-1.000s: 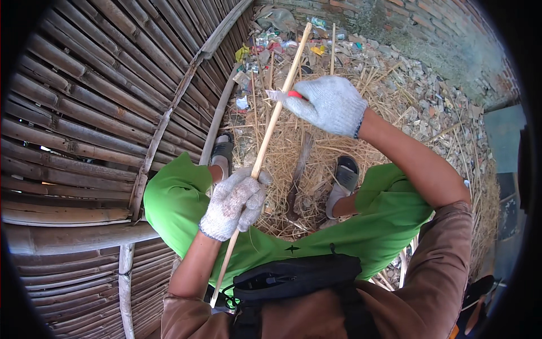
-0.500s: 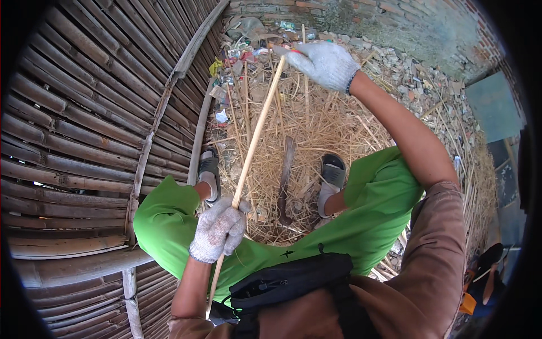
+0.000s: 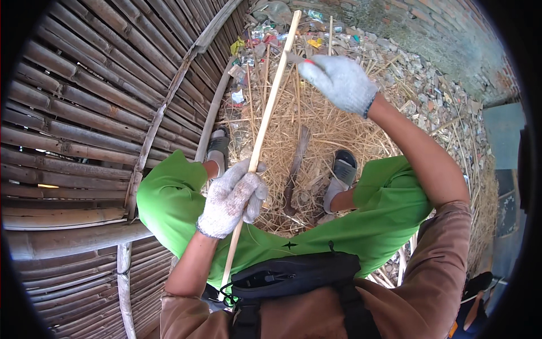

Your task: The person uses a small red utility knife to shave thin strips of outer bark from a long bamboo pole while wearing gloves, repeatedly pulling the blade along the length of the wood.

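A long pale bamboo strip [image 3: 272, 101] slants up and away from my lap, its far end near the brick wall. My left hand [image 3: 232, 198], in a dirty white knit glove, is wrapped round its lower part. My right hand [image 3: 340, 85], gloved too, grips a small knife [image 3: 294, 59] with a bit of red by the thumb; most of its handle is hidden. The grey blade meets or overlaps the strip's right edge below the far end; whether it cuts in, I cannot tell. Between my feet lies a dark tool resembling a machete [image 3: 296, 169].
A bamboo slat wall [image 3: 84, 124] runs close along my left. Straw-like shavings [image 3: 333, 135] cover the ground, with rubble and litter [image 3: 265, 37] toward the brick wall [image 3: 429, 28]. Part of another person [image 3: 477, 311] shows at the lower right. A black waist bag [image 3: 293, 271] lies across my lap.
My right hand with the knife has come nearer and to the right, baring the strip's far end. My left hand and the strip have risen away from me and shifted slightly right.
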Tool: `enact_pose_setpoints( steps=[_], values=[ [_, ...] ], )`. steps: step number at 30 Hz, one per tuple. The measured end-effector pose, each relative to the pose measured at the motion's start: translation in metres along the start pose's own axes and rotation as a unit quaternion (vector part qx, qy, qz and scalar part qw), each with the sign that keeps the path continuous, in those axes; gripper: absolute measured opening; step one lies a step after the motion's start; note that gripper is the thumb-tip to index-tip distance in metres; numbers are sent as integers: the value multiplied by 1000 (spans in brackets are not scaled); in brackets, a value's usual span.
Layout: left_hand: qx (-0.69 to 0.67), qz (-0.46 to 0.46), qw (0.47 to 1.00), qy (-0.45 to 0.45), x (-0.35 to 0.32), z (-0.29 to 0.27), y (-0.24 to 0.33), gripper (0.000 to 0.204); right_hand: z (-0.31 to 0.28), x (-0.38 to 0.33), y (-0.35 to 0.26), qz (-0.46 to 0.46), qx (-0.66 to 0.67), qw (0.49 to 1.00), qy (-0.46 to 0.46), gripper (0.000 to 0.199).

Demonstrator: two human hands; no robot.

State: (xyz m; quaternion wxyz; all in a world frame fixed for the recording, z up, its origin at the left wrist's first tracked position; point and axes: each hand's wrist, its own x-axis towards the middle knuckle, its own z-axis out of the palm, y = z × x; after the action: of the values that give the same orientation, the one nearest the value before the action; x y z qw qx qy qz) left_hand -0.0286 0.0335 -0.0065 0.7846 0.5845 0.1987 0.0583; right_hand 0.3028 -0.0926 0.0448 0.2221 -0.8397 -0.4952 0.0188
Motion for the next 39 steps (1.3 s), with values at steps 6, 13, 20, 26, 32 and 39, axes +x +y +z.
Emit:
enact_pose_setpoints(
  steps=[6,13,20,26,32,39],
  values=[
    [-7,-11,1000,4,4,4,8,34,34,-19,-49,-118,-48,987,-95,65],
    [5,-15,1000,5,4,5,8,31,44,-50,-74,-210,-31,973,-87,51],
    [-3,-5,1000,20,-1,7,15,35,19,-31,-64,-171,-95,978,-70,59],
    [-14,-20,1000,-18,-15,4,7,37,-6,-2,-23,-75,-105,991,-23,66],
    [26,-18,998,-51,-20,-3,2,28,-23,17,23,-41,-141,989,25,62],
    [47,-43,998,1,-13,5,5,37,-30,41,65,14,-141,990,11,73]
  ],
)
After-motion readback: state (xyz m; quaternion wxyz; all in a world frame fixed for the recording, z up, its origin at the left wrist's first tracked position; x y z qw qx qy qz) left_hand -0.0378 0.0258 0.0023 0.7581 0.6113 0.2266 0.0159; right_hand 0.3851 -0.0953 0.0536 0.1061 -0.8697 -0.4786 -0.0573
